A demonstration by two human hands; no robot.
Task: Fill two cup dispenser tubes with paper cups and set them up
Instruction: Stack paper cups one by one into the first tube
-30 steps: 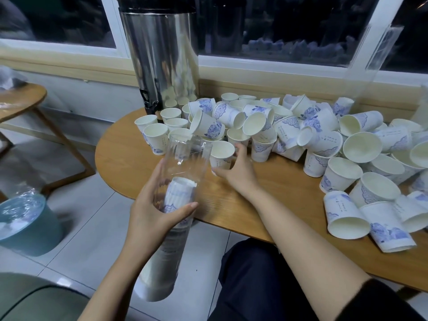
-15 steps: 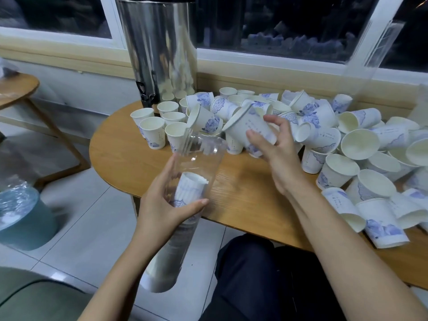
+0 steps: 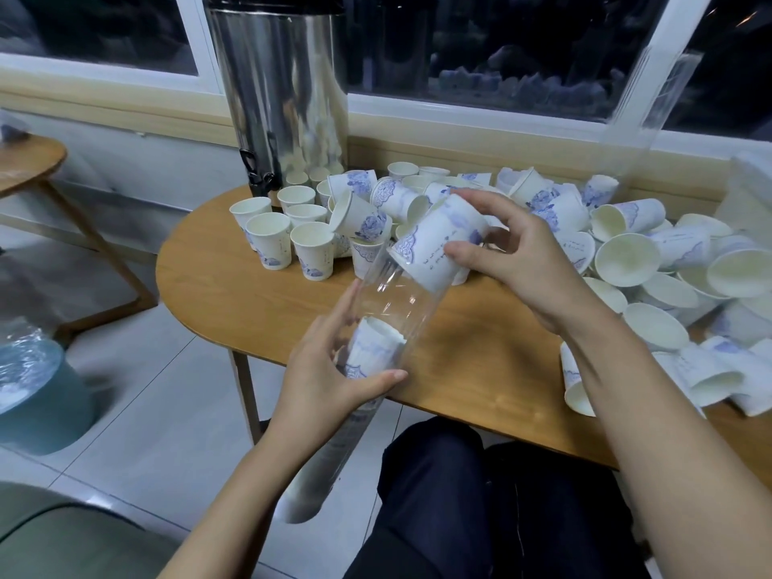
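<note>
A second ago the right hand (image 3: 522, 261) was down among the loose cups on the bench (image 3: 234, 294). It has since lifted one paper cup (image 3: 438, 244) and brought it, mouth first, to the open upper end of the clear tube (image 3: 401, 298) in the middle of the frame. Thumb and fingers curl round the cup's wall and base. Its rim looks to be right at the tube's mouth, but the clear plastic makes it hard to tell whether it has entered.

The left hand (image 3: 330, 378) stays wrapped round the tube lower down, holding it tilted. Inside sits a stack of cups (image 3: 372, 344) with free room above, so this tube seems partly filled and unfinished.

A heap of cups (image 3: 626, 261) lies at the right, and upright cups (image 3: 271, 236) stand left of centre. A steel urn (image 3: 284, 98) is at the top, and a second tube (image 3: 656, 89), seemingly empty, leans by the window at upper right. A blue bin (image 3: 37, 390) stands on the floor at lower left. Nothing appears to block the cup, though a skewed rim could catch on the tube's edge.
</note>
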